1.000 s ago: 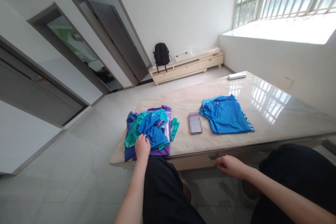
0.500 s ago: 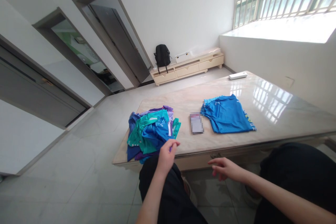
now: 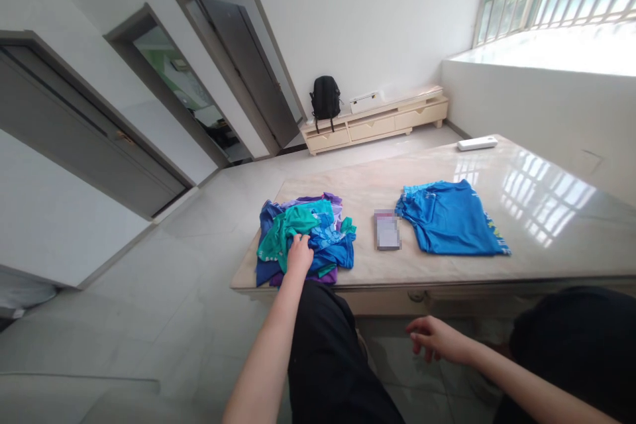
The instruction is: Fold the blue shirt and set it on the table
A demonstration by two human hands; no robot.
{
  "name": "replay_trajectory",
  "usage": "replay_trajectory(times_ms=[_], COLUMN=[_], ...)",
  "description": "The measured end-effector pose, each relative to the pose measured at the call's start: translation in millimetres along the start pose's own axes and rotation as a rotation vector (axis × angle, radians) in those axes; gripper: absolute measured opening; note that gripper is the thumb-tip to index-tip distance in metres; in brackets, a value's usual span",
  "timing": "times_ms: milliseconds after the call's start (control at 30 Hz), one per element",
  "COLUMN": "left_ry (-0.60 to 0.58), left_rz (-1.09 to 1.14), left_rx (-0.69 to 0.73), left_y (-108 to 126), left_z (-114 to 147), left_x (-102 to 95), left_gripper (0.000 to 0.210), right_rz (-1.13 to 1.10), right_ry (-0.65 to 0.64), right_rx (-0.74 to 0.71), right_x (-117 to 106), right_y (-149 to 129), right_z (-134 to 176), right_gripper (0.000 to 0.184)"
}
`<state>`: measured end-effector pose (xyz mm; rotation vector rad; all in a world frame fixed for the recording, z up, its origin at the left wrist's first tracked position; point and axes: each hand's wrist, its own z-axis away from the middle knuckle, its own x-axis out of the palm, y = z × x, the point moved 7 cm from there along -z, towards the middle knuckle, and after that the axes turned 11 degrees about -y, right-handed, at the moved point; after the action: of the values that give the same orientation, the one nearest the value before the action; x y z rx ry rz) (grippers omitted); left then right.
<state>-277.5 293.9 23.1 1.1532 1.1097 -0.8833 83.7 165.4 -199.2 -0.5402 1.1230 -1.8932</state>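
Note:
My left hand (image 3: 300,256) is on a rumpled pile of clothes at the table's left end. Its fingers are closed on a blue garment (image 3: 331,257) with a lighter blue patterned part; the fingertips are partly hidden in cloth. Beside it in the pile lies a green garment (image 3: 285,225), with purple (image 3: 332,276) and dark blue cloth underneath. My right hand (image 3: 436,339) hangs in front of the table edge, above my lap, fingers loosely bent and apart, holding nothing. Blue shorts (image 3: 450,222) lie spread flat on the table to the right of the pile.
Between pile and shorts lies a small blurred-out rectangular object (image 3: 387,230). A long white object (image 3: 477,143) rests at the far edge of the marble-look table (image 3: 358,265). Beyond, a black backpack (image 3: 325,99) stands on a low cabinet (image 3: 370,130). My knees are close to the table.
My left hand has moved forward and left onto the pile, where the blue garment now spreads further right. My right hand has dropped slightly. The view has shifted a little left.

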Motion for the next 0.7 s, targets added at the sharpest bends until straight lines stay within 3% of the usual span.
replay_trajectory(times_ms=[267, 400, 533, 567, 633, 700], left_ry=[0.046, -0.083, -0.505, -0.675, -1.165, -1.499], left_rz=[0.249, 0.456, 0.614, 0.659, 0.783, 0.787], left_rx=[0.129, 0.249, 0.521, 0.613, 0.825, 1.008], left_y=[27.2, 64.8, 143.1, 165.4, 207.3, 233.2], left_z=[16.2, 44.6, 117.9, 142.7, 201.2, 248.6], left_x=[-1.3, 4.0, 44.9, 60.8, 95.2, 120.2], left_gripper=[0.011, 0.020, 0.019, 0.024, 0.036, 0.037], right_rz=[0.033, -0.046, -0.268, -0.384, -0.643, -0.794], right_ry=[-0.015, -0.062, -0.146, -0.188, -0.319, -0.430], right_rx=[-0.027, -0.016, -0.012, -0.038, -0.144, -0.251], right_x=[-1.2, 4.3, 10.0, 12.6, 20.4, 27.2], right_y=[-6.6, -7.5, -28.1, -39.5, -68.4, -92.0], right_z=[1.3, 0.1, 11.6, 18.0, 33.6, 48.1], right_gripper=[0.043, 0.052, 0.068, 0.071, 0.075, 0.077])
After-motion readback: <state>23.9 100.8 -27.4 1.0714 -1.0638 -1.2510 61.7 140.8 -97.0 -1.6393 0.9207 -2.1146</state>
